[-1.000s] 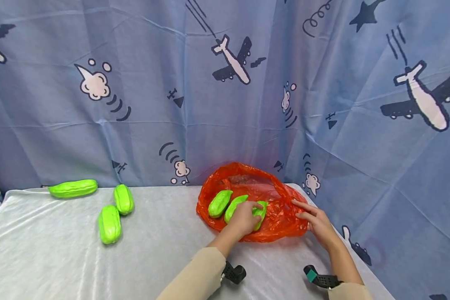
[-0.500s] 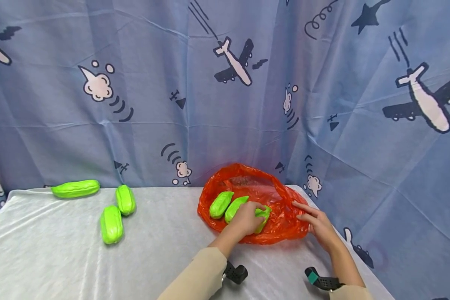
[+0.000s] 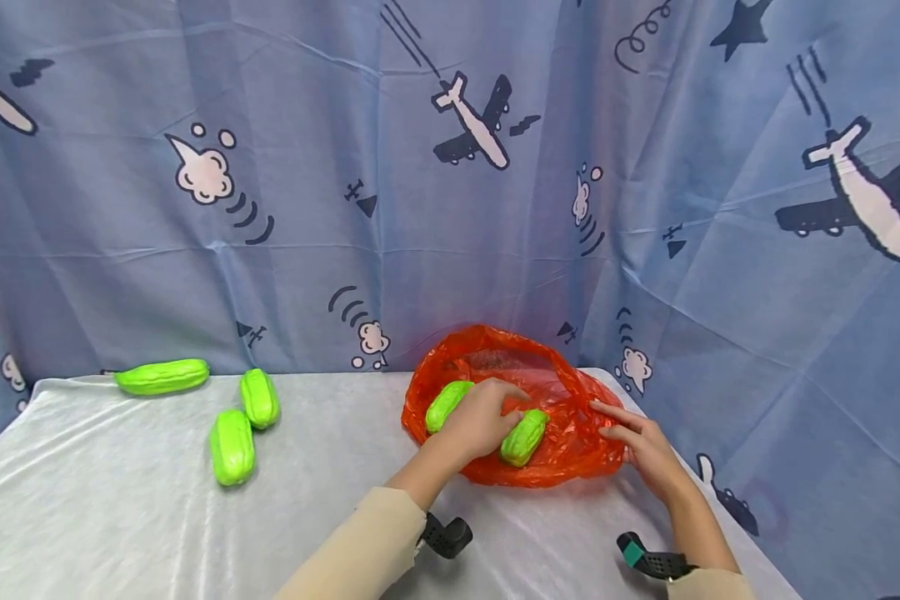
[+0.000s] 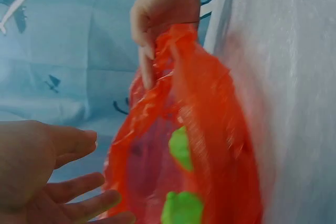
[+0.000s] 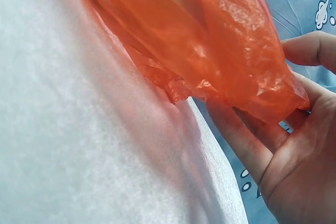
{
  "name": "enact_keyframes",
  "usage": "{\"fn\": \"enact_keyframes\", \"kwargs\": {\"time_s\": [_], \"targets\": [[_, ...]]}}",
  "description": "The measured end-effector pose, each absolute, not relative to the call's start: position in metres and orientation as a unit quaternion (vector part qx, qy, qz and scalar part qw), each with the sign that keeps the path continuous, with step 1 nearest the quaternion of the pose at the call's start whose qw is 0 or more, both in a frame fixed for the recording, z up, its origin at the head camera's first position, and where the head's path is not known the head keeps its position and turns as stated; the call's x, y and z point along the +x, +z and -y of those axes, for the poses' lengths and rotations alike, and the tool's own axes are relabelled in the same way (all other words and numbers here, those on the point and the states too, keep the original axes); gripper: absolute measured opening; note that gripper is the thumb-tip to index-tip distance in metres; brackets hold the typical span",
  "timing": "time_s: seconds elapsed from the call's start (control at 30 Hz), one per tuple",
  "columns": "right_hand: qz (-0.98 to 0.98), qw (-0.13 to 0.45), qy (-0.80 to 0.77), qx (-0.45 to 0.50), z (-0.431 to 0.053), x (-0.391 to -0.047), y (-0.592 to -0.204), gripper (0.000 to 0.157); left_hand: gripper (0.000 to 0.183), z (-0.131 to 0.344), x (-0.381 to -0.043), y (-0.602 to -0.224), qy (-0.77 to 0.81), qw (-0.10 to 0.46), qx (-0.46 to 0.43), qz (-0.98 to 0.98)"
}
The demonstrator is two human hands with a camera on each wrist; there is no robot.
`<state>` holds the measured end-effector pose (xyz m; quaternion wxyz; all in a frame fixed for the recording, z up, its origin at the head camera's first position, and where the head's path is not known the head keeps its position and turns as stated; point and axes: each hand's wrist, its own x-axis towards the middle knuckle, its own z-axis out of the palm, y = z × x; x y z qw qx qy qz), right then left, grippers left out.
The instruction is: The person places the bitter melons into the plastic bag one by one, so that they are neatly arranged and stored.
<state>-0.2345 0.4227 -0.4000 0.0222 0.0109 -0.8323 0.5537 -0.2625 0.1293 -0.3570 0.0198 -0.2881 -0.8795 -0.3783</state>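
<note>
Red plastic bag [image 3: 587, 454], right of centre in the head view: one green vegetable [image 3: 523, 439] lay inside, just right of my left hand [image 3: 482, 419], the nearer one; contact unclear. Its long axis sloped lower left to upper right. My left fingers were spread, holding nothing; my right hand [image 3: 648, 454] gripped the bag's right end.

Blue curtain [image 3: 307, 100] printed with black-and-white aeroplanes [image 3: 480, 132] across the top, vivid red-orange plastic bag [image 3: 577, 457] right of centre, lime-green gourds [image 3: 232, 448] at left and centre, white tablecloth [image 3: 120, 500] below, beige sleeves [image 3: 360, 542] along the bottom
</note>
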Motion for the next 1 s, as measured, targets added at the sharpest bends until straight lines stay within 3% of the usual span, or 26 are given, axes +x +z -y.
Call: {"fn": "enact_keyframes", "kwargs": {"time_s": [0.33, 1.0], "targets": [[0.844, 0.018, 0.535, 0.004, -0.419, -0.235, -0.398, 0.051, 0.030, -0.079, -0.254, -0.340, -0.345, 0.065, -0.291, 0.890], [0.855, 0.014, 0.518, 0.015, -0.418, -0.238, -0.398, 0.053, 0.029, 0.016, -0.235, -0.351, -0.322, 0.146, -0.225, 0.908]]}}
